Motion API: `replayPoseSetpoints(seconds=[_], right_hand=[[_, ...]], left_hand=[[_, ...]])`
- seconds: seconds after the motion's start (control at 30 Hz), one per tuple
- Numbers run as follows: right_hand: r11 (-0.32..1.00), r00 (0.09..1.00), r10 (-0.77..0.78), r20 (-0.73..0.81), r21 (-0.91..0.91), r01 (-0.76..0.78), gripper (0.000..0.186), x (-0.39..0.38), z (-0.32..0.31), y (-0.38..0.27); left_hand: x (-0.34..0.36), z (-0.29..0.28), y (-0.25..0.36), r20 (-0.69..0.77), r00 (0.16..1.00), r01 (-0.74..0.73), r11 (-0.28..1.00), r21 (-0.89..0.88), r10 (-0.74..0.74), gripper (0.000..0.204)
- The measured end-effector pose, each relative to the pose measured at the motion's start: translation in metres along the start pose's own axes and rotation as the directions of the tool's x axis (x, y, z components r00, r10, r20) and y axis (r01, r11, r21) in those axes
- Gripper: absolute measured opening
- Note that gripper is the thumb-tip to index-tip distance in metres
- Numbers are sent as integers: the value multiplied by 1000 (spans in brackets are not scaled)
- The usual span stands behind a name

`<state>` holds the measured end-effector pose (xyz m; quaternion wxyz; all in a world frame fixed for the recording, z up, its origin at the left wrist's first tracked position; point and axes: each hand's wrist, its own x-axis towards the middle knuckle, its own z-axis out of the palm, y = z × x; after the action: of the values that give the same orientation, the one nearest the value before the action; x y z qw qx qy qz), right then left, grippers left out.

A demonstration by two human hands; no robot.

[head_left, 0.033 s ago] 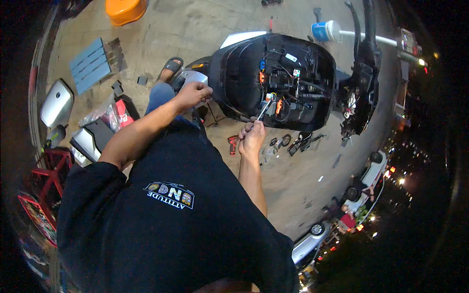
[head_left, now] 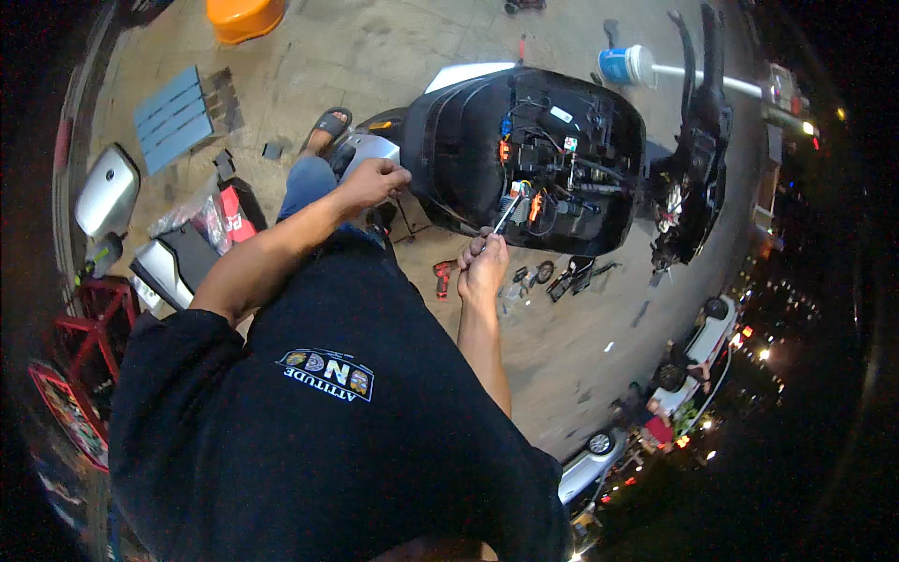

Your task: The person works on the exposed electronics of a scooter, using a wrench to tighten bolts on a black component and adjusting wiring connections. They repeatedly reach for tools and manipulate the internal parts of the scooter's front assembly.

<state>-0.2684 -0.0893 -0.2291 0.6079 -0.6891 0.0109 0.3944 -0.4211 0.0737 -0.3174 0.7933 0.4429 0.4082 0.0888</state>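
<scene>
My right hand (head_left: 485,262) grips a screwdriver (head_left: 508,214), its slim shaft pointing up toward a finned metal part with wiring (head_left: 518,197) on the black scooter body (head_left: 449,159). Orange and blue connectors, cables and black housings show in the opened panel area. My left hand (head_left: 379,178) is closed at the edge of a silver panel (head_left: 365,150) on the scooter's left side; what is between its fingers, if anything, I cannot make out. My jeans and a sandalled foot (head_left: 323,131) show behind that hand.
An orange stool (head_left: 243,19), blue slatted board (head_left: 173,117), loose silver panels (head_left: 108,192), a bag and red frame (head_left: 94,328) lie left. A red drill (head_left: 443,278) and small parts (head_left: 562,281) lie below the scooter. A bucket (head_left: 626,64) is behind; people (head_left: 660,426) and cars are right.
The view has shifted very slightly; both hands keep the same grip and nearly the same place on the scooter.
</scene>
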Motion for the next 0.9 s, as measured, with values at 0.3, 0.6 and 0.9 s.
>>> replayPoseSetpoints(seconds=[0.3, 0.6, 0.9], right_hand=[[984, 999, 37, -4, -173, -37, 20, 15, -7, -20], [998, 998, 63, -16, -8, -64, 21, 33, -4, -27], [994, 999, -35, -8, -102, 35, 18, 23, -20, -16]], left_hand=[[-3, 11, -35, -73, 997, -14, 1000, -24, 12, 36], [8, 7, -42, -78, 997, -33, 995, -94, 26, 30], [13, 21, -34, -90, 994, -70, 998, -8, 69, 32]])
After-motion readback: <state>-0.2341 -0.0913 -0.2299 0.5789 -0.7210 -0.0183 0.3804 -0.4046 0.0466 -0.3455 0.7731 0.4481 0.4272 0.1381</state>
